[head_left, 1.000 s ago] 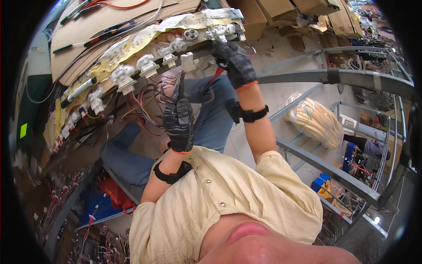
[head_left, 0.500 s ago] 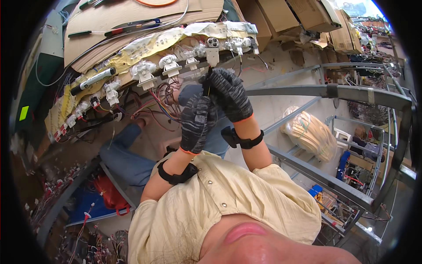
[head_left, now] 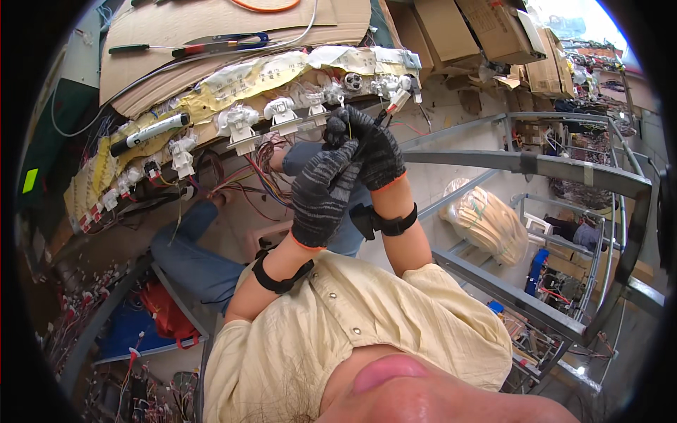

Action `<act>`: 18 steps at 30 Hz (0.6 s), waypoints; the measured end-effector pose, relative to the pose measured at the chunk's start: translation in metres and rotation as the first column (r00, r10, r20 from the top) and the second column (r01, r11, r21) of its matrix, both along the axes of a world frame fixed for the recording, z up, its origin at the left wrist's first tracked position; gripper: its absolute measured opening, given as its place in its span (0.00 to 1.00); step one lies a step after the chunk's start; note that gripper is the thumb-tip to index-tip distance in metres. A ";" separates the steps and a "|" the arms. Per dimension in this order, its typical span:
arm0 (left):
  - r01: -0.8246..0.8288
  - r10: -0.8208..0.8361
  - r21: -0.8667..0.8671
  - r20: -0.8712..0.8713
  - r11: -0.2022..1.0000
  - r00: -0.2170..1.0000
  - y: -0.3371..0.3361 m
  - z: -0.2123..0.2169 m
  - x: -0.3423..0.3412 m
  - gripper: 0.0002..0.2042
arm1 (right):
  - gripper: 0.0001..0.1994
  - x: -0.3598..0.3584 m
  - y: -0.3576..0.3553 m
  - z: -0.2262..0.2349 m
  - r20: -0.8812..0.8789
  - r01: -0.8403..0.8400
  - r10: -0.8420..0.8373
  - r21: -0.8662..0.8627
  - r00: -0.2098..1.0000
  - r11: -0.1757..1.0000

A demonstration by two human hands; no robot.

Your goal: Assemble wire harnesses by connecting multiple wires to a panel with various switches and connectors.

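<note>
My hands, in dark grey knitted gloves with orange cuffs, meet in front of the wiring board. My right hand [head_left: 377, 149] is closed, and a white plug connector [head_left: 399, 101] with wires sticks out past its fingers, tilted up to the right. Below and to the left, my left hand [head_left: 321, 197] is closed with its fingertips against the right hand. A thin yellowish strand [head_left: 350, 129] shows between the gloves; what the left fingers pinch is hidden. Behind them, the board [head_left: 233, 86] carries white connector holders [head_left: 282, 115] and a round dark socket [head_left: 353, 82].
A marker [head_left: 150, 134] and long-handled tools [head_left: 222, 44] lie on the board and cardboard. Bundled wires [head_left: 264, 173] hang under its edge. A grey metal frame [head_left: 486, 161] stands at right, with a plastic-wrapped bundle [head_left: 486, 220] beyond. Cardboard boxes [head_left: 451, 32] are stacked behind.
The white connector, upright above my hands before, now leans off to the right, and the round socket stands uncovered. My left hand has turned and its fingers reach further toward the right hand.
</note>
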State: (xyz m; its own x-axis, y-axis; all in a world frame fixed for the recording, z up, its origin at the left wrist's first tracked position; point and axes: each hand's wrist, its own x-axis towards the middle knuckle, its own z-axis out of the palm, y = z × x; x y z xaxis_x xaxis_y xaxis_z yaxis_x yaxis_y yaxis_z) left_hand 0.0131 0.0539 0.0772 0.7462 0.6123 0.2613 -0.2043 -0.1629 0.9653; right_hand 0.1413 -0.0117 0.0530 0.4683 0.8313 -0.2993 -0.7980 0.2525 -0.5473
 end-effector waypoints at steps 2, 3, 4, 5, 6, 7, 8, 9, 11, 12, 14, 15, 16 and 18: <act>0.017 -0.017 0.003 -0.007 1.000 1.000 0.002 -0.002 -0.003 0.13 | 0.09 -0.006 -0.007 0.002 -0.096 -0.024 0.032 0.082 0.995 0.996; 0.025 -0.026 -0.016 -0.065 1.000 0.998 0.006 -0.005 -0.008 0.13 | 0.10 -0.023 -0.007 0.017 0.612 0.188 0.020 -0.274 0.791 0.943; 0.033 -0.038 -0.036 -0.119 0.999 0.992 0.009 -0.007 -0.013 0.14 | 0.13 -0.039 -0.008 0.029 0.943 0.555 0.282 -0.333 0.179 0.762; 0.046 -0.050 -0.042 -0.105 0.998 0.993 0.010 -0.006 -0.012 0.14 | 0.16 -0.051 -0.003 0.031 0.652 0.610 -0.350 -0.222 0.673 0.761; 0.050 -0.052 -0.017 -0.139 0.999 0.989 0.012 -0.004 -0.012 0.13 | 0.16 -0.052 -0.003 0.037 0.649 0.609 -0.350 -0.223 0.675 0.761; 0.054 -0.052 0.008 -0.174 0.999 0.983 0.013 -0.002 -0.011 0.13 | 0.16 -0.051 -0.001 0.045 0.698 0.655 -0.381 -0.167 0.606 0.737; 0.059 -0.057 0.005 -0.172 0.998 0.983 0.013 -0.001 -0.010 0.13 | 0.16 -0.054 -0.001 0.049 0.746 0.701 -0.409 -0.107 0.526 0.705; 0.053 -0.047 0.038 -0.132 0.998 0.990 0.013 0.000 -0.006 0.12 | 0.16 -0.042 -0.006 0.049 0.831 0.640 -0.252 -0.154 0.496 0.752; 0.045 -0.038 0.073 -0.087 0.996 0.995 0.014 -0.001 -0.004 0.11 | 0.16 -0.020 -0.008 0.045 0.569 0.518 -0.374 -0.110 0.733 0.848; 0.095 -0.091 0.032 -0.113 0.995 0.989 0.017 -0.005 -0.005 0.11 | 0.16 -0.014 -0.008 0.045 0.228 0.404 -0.391 -0.008 0.891 0.915; 0.141 -0.142 -0.011 -0.134 0.990 0.981 0.023 -0.007 -0.004 0.10 | 0.14 -0.013 -0.003 0.052 0.319 0.458 -0.415 -0.071 0.852 0.886; 0.206 -0.205 -0.014 -0.157 0.979 0.966 0.028 -0.007 0.000 0.10 | 0.13 -0.013 0.005 0.057 0.619 0.559 -0.332 -0.213 0.712 0.801; 0.269 -0.268 -0.018 -0.179 0.963 0.947 0.031 -0.007 0.005 0.11 | 0.12 -0.012 0.011 0.059 0.840 0.678 -0.155 -0.295 0.520 0.673; 0.179 -0.180 -0.022 -0.119 0.984 0.976 0.023 -0.006 0.017 0.10 | 0.10 0.003 0.012 0.043 0.955 0.784 -0.005 -0.242 0.298 0.572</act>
